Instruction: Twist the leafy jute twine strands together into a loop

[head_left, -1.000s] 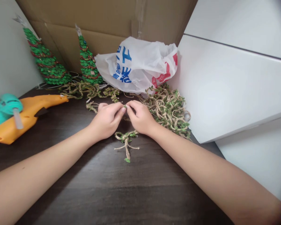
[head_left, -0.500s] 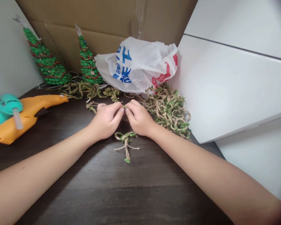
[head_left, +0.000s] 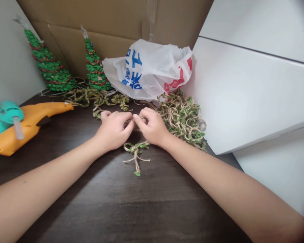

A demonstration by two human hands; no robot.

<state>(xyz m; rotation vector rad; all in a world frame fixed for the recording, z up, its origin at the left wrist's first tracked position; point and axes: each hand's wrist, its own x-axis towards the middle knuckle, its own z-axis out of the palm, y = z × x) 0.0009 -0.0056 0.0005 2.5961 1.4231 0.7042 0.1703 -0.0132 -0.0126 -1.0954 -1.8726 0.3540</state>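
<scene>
Head view: left hand [head_left: 113, 130] and right hand [head_left: 152, 126] pinch leafy twine [head_left: 136, 118] between touching fingertips, mid-table [head_left: 142, 209]; its bow [head_left: 136, 148] lies just below.

Left hand [head_left: 113, 130] and right hand [head_left: 152, 128], fingertips touching

We see tan twine with small green leaves [head_left: 136, 153] on the dark brown wood-grain table [head_left: 142, 209], green cone trees banded red [head_left: 50, 65], an orange and teal glue gun [head_left: 22, 123], and a white bag printed blue and red [head_left: 149, 69].
</scene>
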